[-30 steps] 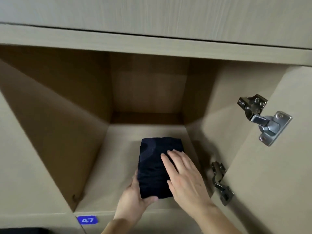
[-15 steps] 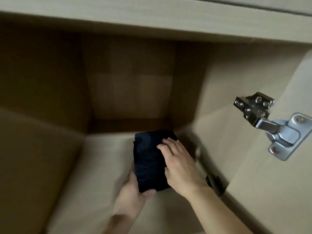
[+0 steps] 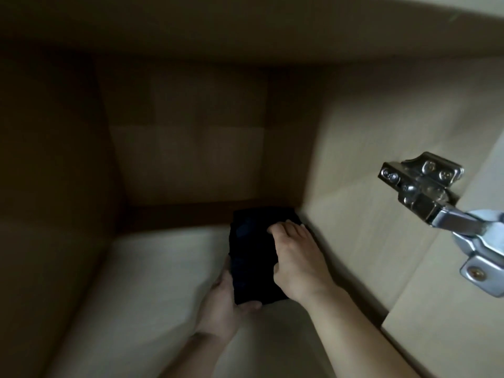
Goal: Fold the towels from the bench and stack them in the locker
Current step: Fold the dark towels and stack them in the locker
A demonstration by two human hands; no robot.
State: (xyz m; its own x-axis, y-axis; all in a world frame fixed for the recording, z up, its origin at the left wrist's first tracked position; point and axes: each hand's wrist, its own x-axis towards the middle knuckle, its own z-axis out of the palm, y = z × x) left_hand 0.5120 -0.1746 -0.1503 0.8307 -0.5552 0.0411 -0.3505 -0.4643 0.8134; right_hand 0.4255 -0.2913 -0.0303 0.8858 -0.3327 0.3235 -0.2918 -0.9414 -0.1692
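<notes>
A folded dark navy towel (image 3: pixel 252 252) lies on the pale floor of the locker (image 3: pixel 152 282), deep inside, close to the right wall and near the back panel. My left hand (image 3: pixel 226 304) grips the towel's near left corner, thumb over the front edge and fingers hidden under it. On top of the towel's right half lies my right hand (image 3: pixel 296 261), palm down, fingers straight and pointing toward the back. The view is dim and slightly blurred.
The locker's right wall (image 3: pixel 362 203) runs right beside the towel. A metal door hinge (image 3: pixel 433 197) sticks out at the right, fixed to the open door (image 3: pixel 463 334). The back panel (image 3: pixel 191 137) and left wall (image 3: pixel 49 186) are in shadow.
Both hands have slid the towel deeper into the locker, toward the back right corner. The view has moved in closer and the scene has darkened.
</notes>
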